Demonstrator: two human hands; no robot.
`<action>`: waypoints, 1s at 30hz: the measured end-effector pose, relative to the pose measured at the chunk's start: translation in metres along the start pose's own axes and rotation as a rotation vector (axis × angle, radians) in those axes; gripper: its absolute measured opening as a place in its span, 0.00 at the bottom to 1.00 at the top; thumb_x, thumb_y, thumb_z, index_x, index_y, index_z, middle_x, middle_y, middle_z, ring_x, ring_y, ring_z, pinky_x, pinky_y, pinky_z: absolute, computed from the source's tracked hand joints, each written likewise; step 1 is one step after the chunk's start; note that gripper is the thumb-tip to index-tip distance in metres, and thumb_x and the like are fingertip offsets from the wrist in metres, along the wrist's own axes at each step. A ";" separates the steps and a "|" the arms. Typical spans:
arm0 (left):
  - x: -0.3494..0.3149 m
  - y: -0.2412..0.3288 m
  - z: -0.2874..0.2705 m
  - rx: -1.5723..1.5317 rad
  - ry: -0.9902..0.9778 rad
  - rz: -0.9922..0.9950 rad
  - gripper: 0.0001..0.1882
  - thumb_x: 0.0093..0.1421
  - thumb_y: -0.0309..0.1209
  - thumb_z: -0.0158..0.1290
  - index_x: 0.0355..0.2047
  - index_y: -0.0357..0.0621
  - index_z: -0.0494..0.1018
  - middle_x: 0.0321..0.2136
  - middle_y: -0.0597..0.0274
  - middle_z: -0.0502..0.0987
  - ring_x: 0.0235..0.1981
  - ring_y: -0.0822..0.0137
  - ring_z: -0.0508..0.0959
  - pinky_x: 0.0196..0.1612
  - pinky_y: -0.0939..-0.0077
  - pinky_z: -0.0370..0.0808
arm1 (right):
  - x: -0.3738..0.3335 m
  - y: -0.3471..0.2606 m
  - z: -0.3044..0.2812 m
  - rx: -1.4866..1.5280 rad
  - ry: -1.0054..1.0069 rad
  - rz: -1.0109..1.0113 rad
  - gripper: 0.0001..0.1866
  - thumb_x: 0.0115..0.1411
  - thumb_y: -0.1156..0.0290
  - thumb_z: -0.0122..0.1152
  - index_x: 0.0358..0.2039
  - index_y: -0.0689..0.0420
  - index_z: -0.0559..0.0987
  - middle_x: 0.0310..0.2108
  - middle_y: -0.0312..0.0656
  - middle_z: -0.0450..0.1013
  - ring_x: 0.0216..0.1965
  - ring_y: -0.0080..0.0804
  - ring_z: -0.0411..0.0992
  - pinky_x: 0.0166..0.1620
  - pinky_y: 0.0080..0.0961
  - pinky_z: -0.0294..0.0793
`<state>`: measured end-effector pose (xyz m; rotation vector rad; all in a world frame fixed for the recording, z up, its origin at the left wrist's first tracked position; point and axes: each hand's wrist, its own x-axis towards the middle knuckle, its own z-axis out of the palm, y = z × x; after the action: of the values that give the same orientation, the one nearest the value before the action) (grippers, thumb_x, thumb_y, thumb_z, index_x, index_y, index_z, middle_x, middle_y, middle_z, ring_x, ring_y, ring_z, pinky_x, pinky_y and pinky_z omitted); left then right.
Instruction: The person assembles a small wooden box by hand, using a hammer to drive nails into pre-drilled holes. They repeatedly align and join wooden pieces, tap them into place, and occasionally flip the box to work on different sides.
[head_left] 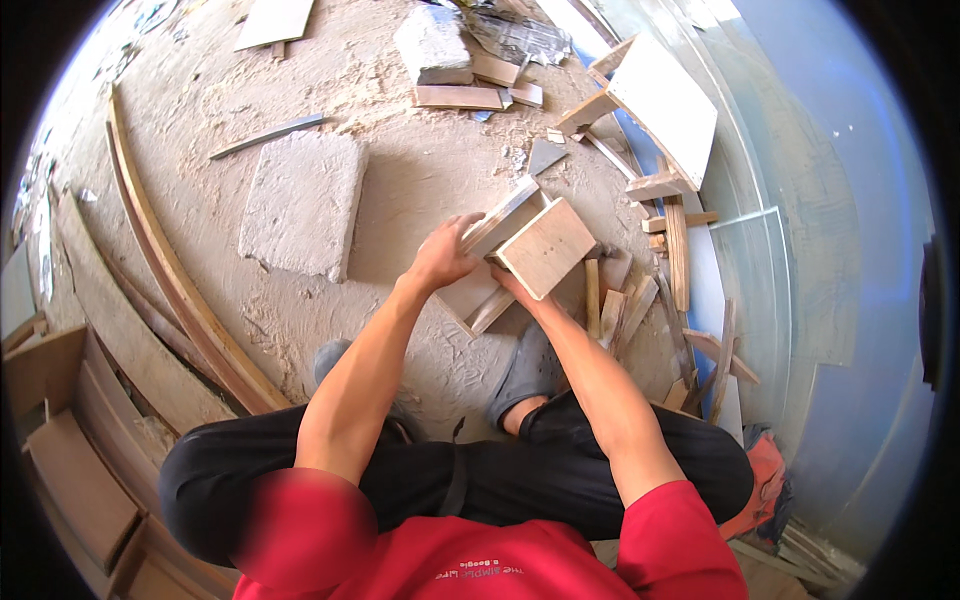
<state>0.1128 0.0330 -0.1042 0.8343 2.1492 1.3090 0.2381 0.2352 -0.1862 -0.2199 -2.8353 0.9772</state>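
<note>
Between my feet and the stone slab I hold a small assembly of wood pieces. A flat rectangular plywood piece faces up, tilted, on its right side. Along its left runs a narrower wooden strip. My left hand is closed on the near left end of this strip. Under the plywood's near edge is my right hand, gripping from below; most of its fingers are hidden. Below the assembly, a flat board with a wooden edge is partly covered by my hands.
A rough pale slab lies ahead on the left. Long curved planks run along the left, beside brown wooden boxes. Wood offcuts and a white-topped wooden piece lie at right, against glass sheets.
</note>
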 end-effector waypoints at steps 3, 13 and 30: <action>0.008 0.005 0.004 -0.137 0.028 -0.066 0.30 0.49 0.28 0.56 0.56 0.45 0.71 0.53 0.45 0.74 0.55 0.47 0.74 0.57 0.60 0.71 | -0.018 0.039 0.010 0.150 0.036 0.113 0.22 0.54 0.60 0.68 0.48 0.55 0.77 0.47 0.44 0.76 0.48 0.38 0.74 0.47 0.40 0.75; 0.012 0.008 0.003 -0.105 0.093 -0.075 0.19 0.55 0.27 0.52 0.48 0.41 0.77 0.46 0.45 0.78 0.48 0.52 0.79 0.48 0.61 0.76 | -0.006 0.023 0.018 0.182 0.233 0.156 0.21 0.52 0.56 0.68 0.42 0.56 0.79 0.40 0.47 0.78 0.44 0.45 0.76 0.45 0.40 0.74; 0.022 -0.017 0.015 -0.096 -0.040 -0.423 0.29 0.60 0.50 0.55 0.49 0.34 0.77 0.42 0.45 0.81 0.44 0.55 0.81 0.50 0.65 0.75 | -0.004 0.001 -0.002 -0.157 0.028 0.078 0.26 0.57 0.52 0.61 0.52 0.53 0.76 0.52 0.45 0.74 0.56 0.40 0.69 0.58 0.41 0.64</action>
<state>0.1034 0.0515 -0.1277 0.3367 2.0653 1.1510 0.2428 0.2364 -0.1854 -0.3599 -2.8993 0.7580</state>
